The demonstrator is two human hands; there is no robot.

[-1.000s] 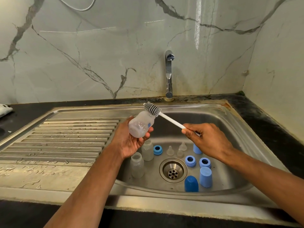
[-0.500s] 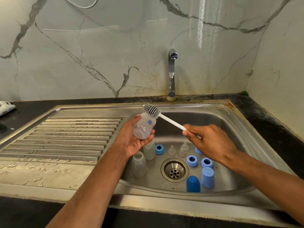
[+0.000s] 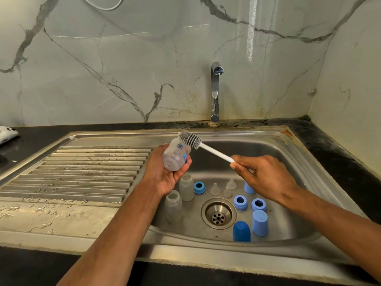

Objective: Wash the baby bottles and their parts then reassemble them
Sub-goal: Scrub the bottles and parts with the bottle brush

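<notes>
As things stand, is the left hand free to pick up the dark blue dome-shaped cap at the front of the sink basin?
Probably not yet. The left hand grips a clear plastic baby bottle, so it is occupied. The dark blue dome-shaped cap itself stands uncovered; nothing lies over it.

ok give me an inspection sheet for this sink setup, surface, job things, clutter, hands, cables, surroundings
surface: steel sink with wet draining board at its left, set in a dark counter
job's things: bottle held tilted over the basin, brush bristles at its outside; two bottles standing, three blue rings, clear teats, blue caps around the drain
clutter: white patterned item at far left of the counter
hands: left hand grips the bottle; right hand grips the brush handle
cables: white loop on the wall, top
surroundings: marble walls, tap not running
</notes>
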